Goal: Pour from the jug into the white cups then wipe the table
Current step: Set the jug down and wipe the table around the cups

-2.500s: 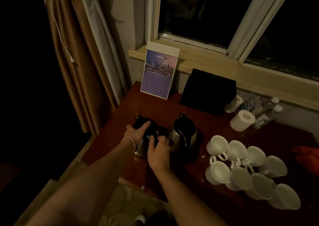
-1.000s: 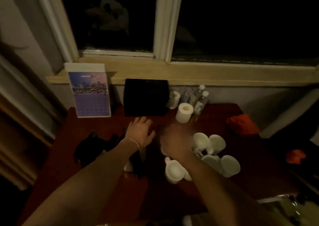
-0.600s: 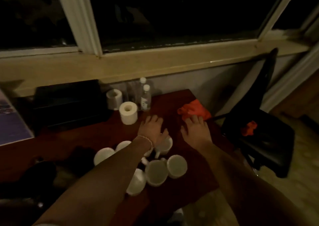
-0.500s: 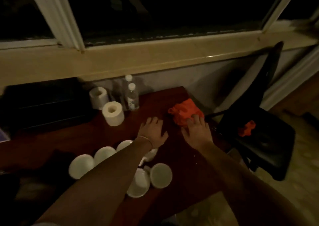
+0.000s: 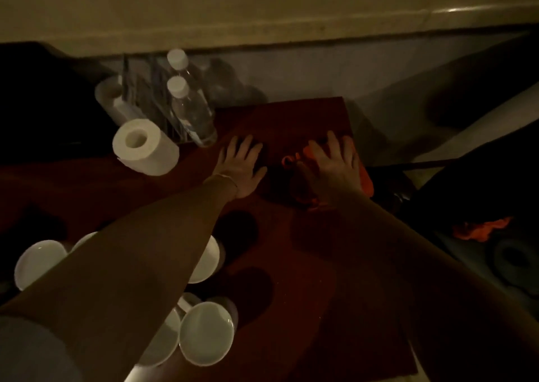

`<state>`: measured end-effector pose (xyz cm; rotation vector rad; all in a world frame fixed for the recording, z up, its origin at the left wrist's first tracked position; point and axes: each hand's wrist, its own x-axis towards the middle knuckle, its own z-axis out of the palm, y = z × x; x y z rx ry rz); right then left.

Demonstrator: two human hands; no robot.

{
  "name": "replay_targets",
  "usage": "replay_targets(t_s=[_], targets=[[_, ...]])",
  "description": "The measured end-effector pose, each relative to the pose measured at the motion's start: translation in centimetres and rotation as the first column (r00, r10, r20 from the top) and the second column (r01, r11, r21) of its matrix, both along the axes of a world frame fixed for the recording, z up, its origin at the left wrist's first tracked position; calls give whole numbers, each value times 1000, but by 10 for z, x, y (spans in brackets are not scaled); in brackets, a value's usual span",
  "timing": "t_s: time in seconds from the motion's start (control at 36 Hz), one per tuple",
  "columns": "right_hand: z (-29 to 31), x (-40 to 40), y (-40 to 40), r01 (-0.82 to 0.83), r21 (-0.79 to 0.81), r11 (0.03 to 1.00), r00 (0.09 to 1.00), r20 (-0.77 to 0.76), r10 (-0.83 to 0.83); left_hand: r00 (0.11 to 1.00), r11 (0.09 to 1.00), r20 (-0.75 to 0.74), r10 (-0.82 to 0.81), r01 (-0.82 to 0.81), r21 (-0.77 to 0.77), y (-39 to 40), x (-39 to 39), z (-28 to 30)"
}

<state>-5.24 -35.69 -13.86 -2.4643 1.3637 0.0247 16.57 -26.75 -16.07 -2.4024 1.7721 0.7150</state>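
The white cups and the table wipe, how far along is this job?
Done: cannot tell; the white ceramic cups lie tipped on their sides, and the jug is out of view. In hand: the right hand rests on the orange cloth, while the left hand lies flat on the dark red table. Left: wiping.

Left forearm (image 5: 140,253) covers most of the white cups (image 5: 205,332); their count cannot be told. Right hand (image 5: 335,165) lies over the orange cloth (image 5: 366,177), hiding its middle. A second tissue roll (image 5: 112,101) stands partly behind a clear holder. Dark object (image 5: 38,98), far left, is cut by the edge and unidentifiable.
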Motion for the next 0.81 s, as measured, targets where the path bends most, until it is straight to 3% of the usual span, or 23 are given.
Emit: replay_targets(t_s=[0.08, 0.33, 0.58, 0.81], targets=[[-14, 11, -4, 32, 31, 999, 999, -24, -31, 998, 998, 35, -42, 44, -35, -3, 8, -14], [-22, 25, 6, 60, -92, 994, 997, -47, -65, 991, 974, 92, -94, 111, -197, 1, 20, -31], [-14, 8, 62, -99, -26, 995, 994, -53, 97, 993, 978, 57, -103, 111, -176, 2, 17, -27], [-18, -29, 140, -119, -2, 993, 993, 11, 119, 983, 979, 78, -166, 174, -110, 12, 4, -23]])
